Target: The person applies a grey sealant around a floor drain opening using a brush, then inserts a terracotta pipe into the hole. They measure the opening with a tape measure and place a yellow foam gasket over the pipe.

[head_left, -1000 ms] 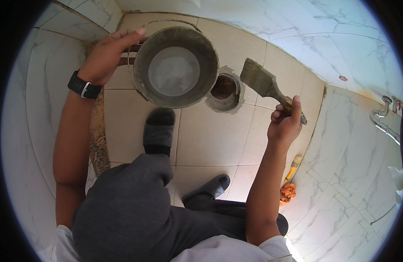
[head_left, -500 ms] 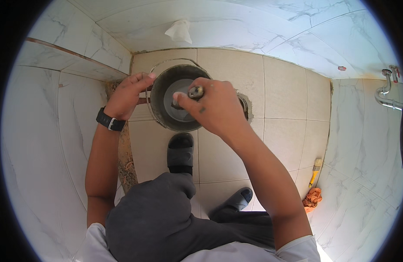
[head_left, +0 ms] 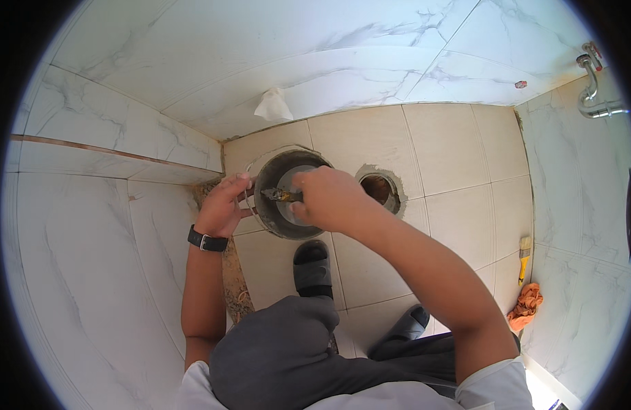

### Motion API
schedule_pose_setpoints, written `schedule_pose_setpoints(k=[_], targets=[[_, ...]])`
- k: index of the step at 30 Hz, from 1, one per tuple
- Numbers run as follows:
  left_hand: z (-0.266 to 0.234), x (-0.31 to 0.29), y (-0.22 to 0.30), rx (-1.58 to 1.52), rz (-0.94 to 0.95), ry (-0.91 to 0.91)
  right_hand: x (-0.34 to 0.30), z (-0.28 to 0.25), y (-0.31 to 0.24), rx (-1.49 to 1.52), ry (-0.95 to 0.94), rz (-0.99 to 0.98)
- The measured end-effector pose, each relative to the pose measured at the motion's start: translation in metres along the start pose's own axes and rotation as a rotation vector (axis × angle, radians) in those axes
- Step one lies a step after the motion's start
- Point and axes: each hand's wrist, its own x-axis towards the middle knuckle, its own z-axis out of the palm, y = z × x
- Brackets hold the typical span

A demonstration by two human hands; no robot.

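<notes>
A dark round bucket [head_left: 280,229] with a wire handle stands on the tiled floor, holding greyish-white contents. At its left side is my left hand [head_left: 223,205], thumb and fingers gripping the bucket's edge; a black watch is on that wrist. My right hand [head_left: 332,198] reaches over the bucket from the right. Its fingers are closed around a small hand tool with a stained, dark and yellowish handle [head_left: 280,195]. The tool's working end is hidden, so its exact kind cannot be told.
Right of the bucket is a round drain hole [head_left: 378,188] ringed with grey cement. A yellow-handled brush [head_left: 523,260] and an orange cloth [head_left: 526,306] lie by the right wall. White paper [head_left: 274,105] is at the far wall; a chrome pipe [head_left: 592,96] is at upper right.
My right hand has tilted the tool, its handle end now pointing left across the bucket. The drain hole shows more fully. The whole view has shifted, with the scene lower and farther right.
</notes>
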Motion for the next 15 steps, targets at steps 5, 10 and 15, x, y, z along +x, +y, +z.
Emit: schedule_pose_setpoints(k=[5, 10, 15], targets=[[-0.003, 0.002, 0.003, -0.097, -0.038, -0.099, -0.119, -0.091, 0.057, -0.103, 0.165, 0.084], [0.011, -0.005, 0.016, -0.035, -0.068, -0.135, -0.280, -0.124, 0.126, -0.148, 0.328, 0.638], [0.042, -0.019, 0.041, 0.059, -0.077, -0.258, -0.468, -0.044, 0.165, 0.070, 0.635, 1.162]])
